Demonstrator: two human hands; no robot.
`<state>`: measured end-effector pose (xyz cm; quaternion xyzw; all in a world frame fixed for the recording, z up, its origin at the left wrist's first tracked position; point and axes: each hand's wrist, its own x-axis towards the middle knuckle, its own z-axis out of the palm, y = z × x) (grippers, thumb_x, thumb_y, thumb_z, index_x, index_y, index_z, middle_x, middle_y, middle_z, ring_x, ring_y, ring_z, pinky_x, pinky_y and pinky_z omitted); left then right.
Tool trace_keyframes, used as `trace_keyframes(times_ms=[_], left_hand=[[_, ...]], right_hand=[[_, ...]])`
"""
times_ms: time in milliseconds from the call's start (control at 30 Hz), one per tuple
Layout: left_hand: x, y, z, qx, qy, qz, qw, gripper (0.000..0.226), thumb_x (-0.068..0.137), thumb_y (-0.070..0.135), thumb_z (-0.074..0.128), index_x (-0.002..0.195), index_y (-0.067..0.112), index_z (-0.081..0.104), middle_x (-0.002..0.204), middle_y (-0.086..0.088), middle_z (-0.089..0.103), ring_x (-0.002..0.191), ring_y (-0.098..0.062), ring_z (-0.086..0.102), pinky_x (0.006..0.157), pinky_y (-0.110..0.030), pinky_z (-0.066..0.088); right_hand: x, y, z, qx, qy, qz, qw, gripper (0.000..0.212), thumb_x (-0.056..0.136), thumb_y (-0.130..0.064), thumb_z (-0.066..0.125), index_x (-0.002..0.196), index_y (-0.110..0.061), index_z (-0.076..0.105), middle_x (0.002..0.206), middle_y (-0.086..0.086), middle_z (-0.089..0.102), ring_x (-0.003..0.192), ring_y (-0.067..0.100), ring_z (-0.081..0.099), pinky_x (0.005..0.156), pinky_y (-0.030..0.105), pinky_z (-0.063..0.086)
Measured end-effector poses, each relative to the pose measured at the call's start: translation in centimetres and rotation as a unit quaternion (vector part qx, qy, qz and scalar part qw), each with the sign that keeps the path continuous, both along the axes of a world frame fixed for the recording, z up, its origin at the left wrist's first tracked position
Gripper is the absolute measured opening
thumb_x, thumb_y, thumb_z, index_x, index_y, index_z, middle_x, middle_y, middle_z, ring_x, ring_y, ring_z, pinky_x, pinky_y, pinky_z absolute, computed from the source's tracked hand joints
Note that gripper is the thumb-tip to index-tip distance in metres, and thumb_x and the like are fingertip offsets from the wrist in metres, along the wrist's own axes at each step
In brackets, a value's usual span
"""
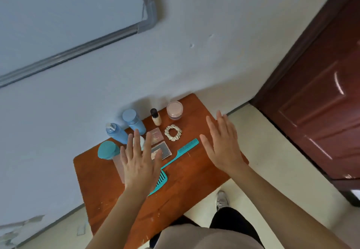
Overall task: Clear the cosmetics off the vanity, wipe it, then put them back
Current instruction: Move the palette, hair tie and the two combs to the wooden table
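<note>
A small orange-brown wooden vanity (187,186) stands against the wall with cosmetics on it. Along its back are a blue pump bottle (116,133), a blue capped bottle (134,122), a small foundation bottle (155,117) and a pink jar (175,110). A teal-lidded clear tumbler (108,150), a cream scrunchie (173,132), two pink palettes (157,136), a teal tail comb (180,153) and a teal wide-tooth comb (160,182) lie nearer. My left hand (139,163) hovers flat above the palettes, fingers spread, holding nothing. My right hand (223,143) hovers spread over the right edge.
A dark red-brown door (321,92) stands to the right. A framed whiteboard (68,14) hangs on the wall above. Pale floor (272,170) surrounds the vanity, and my shoe (222,200) shows beside its front edge.
</note>
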<state>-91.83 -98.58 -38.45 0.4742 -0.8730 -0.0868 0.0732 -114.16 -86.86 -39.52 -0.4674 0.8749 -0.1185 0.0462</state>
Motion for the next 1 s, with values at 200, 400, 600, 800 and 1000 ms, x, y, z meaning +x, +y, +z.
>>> trace_keyframes(times_ms=[200, 400, 600, 800, 1000], left_hand=[[-7.0, 1.1, 2.2, -0.008, 0.037, -0.171, 0.984, 0.062, 0.099, 0.057, 0.019, 0.151, 0.025, 0.029, 0.163, -0.006, 0.010, 0.150, -0.028, -0.001, 0.118, -0.058, 0.008], [-15.3, 10.5, 7.5, -0.030, 0.081, -0.368, 0.926, 0.058, 0.100, 0.050, 0.024, 0.151, 0.022, 0.029, 0.162, -0.010, 0.011, 0.149, -0.030, 0.002, 0.118, -0.056, 0.007], [-21.6, 27.8, 13.2, -0.051, 0.157, -0.511, 0.844, 0.059, 0.098, 0.048, 0.031, 0.150, 0.018, 0.033, 0.159, -0.012, 0.020, 0.147, -0.031, 0.014, 0.116, -0.058, 0.018], [-24.4, 49.0, 14.8, -0.031, 0.204, -0.610, 0.765, 0.061, 0.097, 0.051, 0.032, 0.148, 0.020, 0.036, 0.159, -0.010, 0.022, 0.147, -0.028, 0.015, 0.115, -0.057, 0.019], [-26.5, 67.0, 14.9, -0.034, 0.168, -0.707, 0.686, 0.063, 0.097, 0.052, 0.032, 0.152, 0.022, 0.027, 0.161, -0.014, 0.014, 0.148, -0.031, 0.011, 0.114, -0.058, 0.020]], right_hand=[[0.8, 9.8, 2.3, 0.002, 0.055, -0.112, 0.992, 0.065, 0.100, -0.057, 0.028, 0.155, -0.023, 0.020, 0.163, 0.013, 0.012, 0.151, 0.031, 0.004, 0.122, 0.047, 0.004], [0.8, 23.2, 7.8, -0.046, 0.128, -0.271, 0.953, 0.064, 0.101, -0.053, 0.035, 0.153, -0.016, 0.029, 0.162, 0.014, 0.015, 0.151, 0.032, 0.005, 0.121, 0.053, 0.012], [1.2, 40.6, 12.7, -0.124, 0.186, -0.423, 0.878, 0.065, 0.101, -0.049, 0.040, 0.155, -0.017, 0.025, 0.163, 0.013, 0.012, 0.151, 0.033, 0.005, 0.118, 0.056, 0.016], [3.9, 59.6, 13.1, -0.137, 0.203, -0.523, 0.816, 0.067, 0.100, -0.050, 0.039, 0.155, -0.016, 0.023, 0.163, 0.014, 0.013, 0.151, 0.034, 0.007, 0.119, 0.054, 0.016], [5.8, 75.9, 12.8, -0.105, 0.203, -0.622, 0.749, 0.070, 0.100, -0.049, 0.041, 0.156, -0.016, 0.018, 0.164, 0.012, 0.008, 0.151, 0.034, 0.005, 0.121, 0.052, 0.012]])
